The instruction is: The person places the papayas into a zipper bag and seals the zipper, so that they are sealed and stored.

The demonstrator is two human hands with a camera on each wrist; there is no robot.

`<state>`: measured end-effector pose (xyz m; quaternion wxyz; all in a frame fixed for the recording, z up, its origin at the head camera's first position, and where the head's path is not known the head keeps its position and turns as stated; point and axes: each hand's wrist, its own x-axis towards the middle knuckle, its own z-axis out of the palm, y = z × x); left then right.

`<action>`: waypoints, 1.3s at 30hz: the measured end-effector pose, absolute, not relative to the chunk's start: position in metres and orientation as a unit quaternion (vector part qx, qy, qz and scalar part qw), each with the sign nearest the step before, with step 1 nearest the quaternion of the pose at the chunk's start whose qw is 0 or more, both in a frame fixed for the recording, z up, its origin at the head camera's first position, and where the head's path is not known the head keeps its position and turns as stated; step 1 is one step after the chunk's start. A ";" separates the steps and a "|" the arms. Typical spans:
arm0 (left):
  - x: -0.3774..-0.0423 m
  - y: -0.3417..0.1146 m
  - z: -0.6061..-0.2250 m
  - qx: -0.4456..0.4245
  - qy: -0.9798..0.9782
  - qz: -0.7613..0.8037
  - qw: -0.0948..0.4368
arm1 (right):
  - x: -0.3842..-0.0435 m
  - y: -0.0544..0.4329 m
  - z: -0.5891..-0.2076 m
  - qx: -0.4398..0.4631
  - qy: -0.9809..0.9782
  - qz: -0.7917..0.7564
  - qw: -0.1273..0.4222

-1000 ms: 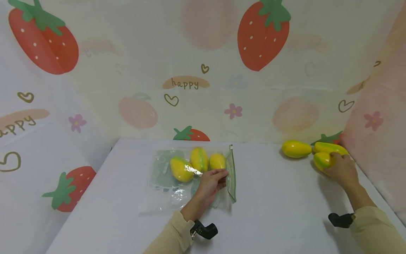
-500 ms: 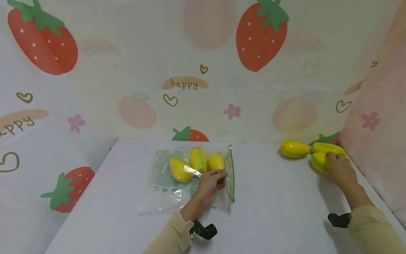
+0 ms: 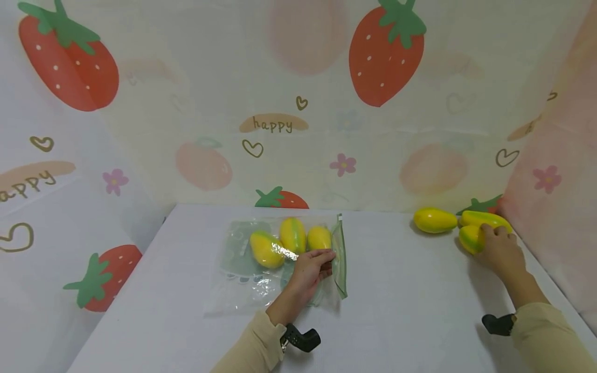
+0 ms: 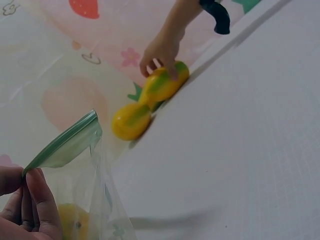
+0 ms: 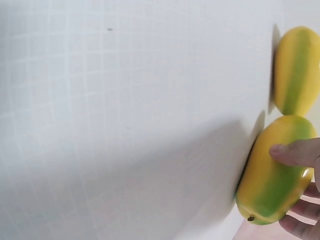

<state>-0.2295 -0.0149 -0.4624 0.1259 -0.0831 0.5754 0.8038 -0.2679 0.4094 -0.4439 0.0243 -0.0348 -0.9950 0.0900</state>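
Observation:
My left hand point(image 3: 308, 272) pinches the green-edged mouth of a clear zip bag point(image 3: 238, 290), thumb and fingers on its rim in the left wrist view. Inside the bag lie three yellow mangoes point(image 3: 267, 249), glossy and tinged green. Over at the right, my right hand point(image 3: 503, 251) grips a yellow-and-green mango point(image 3: 471, 239). In the right wrist view my thumb lies across the top of this mango point(image 5: 272, 175), with fingers round its far side and a small dark stem at one end. Another mango point(image 3: 435, 220) and a longer one point(image 3: 485, 218) lie close by.
A white-covered table point(image 3: 387, 311) carries everything. Behind it hangs a strawberry-print cloth point(image 3: 382, 150), and a pinkish side cloth point(image 3: 555, 217) rises close to my right hand. A black wrist mount point(image 3: 303, 338) projects from my left sleeve.
My right hand's fingers have shifted slightly on the mango, which has turned and moved a little to the left. The left hand and the bag stay as they were.

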 end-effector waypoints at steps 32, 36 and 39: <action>-0.229 -0.016 -0.461 -0.084 0.564 0.813 0.118 | -0.256 0.408 -0.447 0.013 -0.976 0.193 0.102; -0.230 -0.016 -0.460 -0.084 0.567 0.811 0.121 | -0.254 0.399 -0.441 0.010 -0.971 0.226 0.081; -0.230 -0.016 -0.461 -0.082 0.565 0.812 0.122 | -0.253 0.391 -0.437 0.012 -0.968 0.243 0.069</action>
